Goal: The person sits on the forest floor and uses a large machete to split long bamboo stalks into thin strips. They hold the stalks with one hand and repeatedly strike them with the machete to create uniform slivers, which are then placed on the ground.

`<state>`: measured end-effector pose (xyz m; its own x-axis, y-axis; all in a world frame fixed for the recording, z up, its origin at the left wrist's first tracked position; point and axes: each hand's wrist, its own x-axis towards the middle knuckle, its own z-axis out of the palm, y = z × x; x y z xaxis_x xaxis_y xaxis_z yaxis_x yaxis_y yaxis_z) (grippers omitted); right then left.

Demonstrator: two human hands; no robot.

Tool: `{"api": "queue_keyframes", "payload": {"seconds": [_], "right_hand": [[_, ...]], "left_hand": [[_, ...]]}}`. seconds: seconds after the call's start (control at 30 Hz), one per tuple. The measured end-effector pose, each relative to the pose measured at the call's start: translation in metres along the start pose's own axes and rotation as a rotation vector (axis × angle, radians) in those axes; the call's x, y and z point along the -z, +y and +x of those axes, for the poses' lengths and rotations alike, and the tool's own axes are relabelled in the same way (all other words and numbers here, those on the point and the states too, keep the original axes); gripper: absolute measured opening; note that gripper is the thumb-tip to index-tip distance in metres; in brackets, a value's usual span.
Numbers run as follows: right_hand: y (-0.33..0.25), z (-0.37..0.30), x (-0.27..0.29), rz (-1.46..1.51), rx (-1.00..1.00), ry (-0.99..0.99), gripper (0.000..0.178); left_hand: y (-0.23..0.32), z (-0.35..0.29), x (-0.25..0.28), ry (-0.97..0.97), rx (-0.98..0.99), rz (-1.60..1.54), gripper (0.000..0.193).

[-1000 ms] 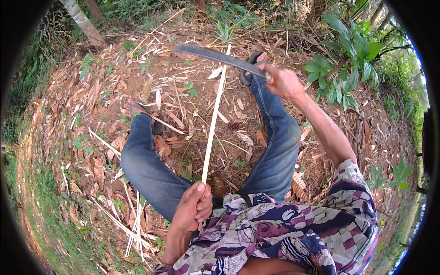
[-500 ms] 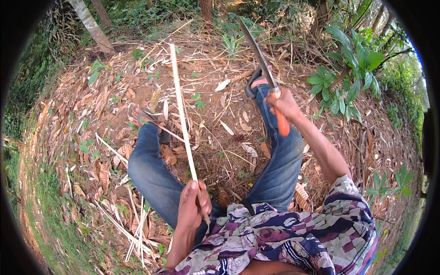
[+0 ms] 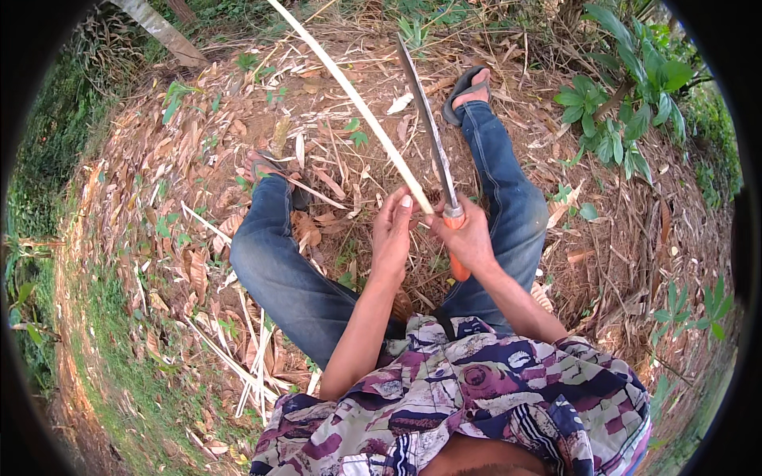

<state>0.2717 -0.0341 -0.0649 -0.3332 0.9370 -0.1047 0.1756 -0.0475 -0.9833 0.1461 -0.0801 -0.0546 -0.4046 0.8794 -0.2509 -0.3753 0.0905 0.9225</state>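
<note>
The left hand (image 3: 391,232) touches the pale stick (image 3: 357,101) with half-curled fingers, grip unclear. Right of them, the right hand (image 3: 468,235) wraps around the machete (image 3: 429,119).

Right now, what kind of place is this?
It looks like a wooded spot outdoors, perhaps a forest or a grove: a pale tree trunk leans at the back, leafy plants grow on the right, and dry leaves lie scattered all around.

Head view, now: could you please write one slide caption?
Left hand touches a pale strip near its end; right hand grips an orange-handled machete.
</note>
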Motion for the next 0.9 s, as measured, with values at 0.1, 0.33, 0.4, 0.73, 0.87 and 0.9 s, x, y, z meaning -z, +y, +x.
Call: {"api": "queue_keyframes", "payload": {"seconds": [0.1,0.33,0.4,0.73,0.87,0.9], "right_hand": [[-0.011,0.017,0.043,-0.415,0.138,0.130,0.032],[-0.049,0.033,0.097,-0.725,0.203,0.073,0.033],[-0.053,0.036,0.105,-0.752,0.241,0.096,0.033],[-0.058,0.076,0.162,-1.029,0.555,0.324,0.032],[-0.067,0.075,0.155,-1.070,0.532,0.433,0.032],[-0.071,0.068,0.146,-1.012,0.364,0.365,0.030]], "left_hand": [[0.041,-0.016,0.016,-0.018,-0.242,0.650,0.027],[0.154,0.030,0.040,0.078,-1.206,1.470,0.030],[0.164,0.055,0.041,0.088,-1.341,1.710,0.032],[0.110,0.090,0.053,-0.401,-0.450,1.410,0.027],[0.088,0.108,0.063,-0.414,-0.258,0.990,0.024],[0.087,0.107,0.059,-0.435,-0.203,0.845,0.020]]}}
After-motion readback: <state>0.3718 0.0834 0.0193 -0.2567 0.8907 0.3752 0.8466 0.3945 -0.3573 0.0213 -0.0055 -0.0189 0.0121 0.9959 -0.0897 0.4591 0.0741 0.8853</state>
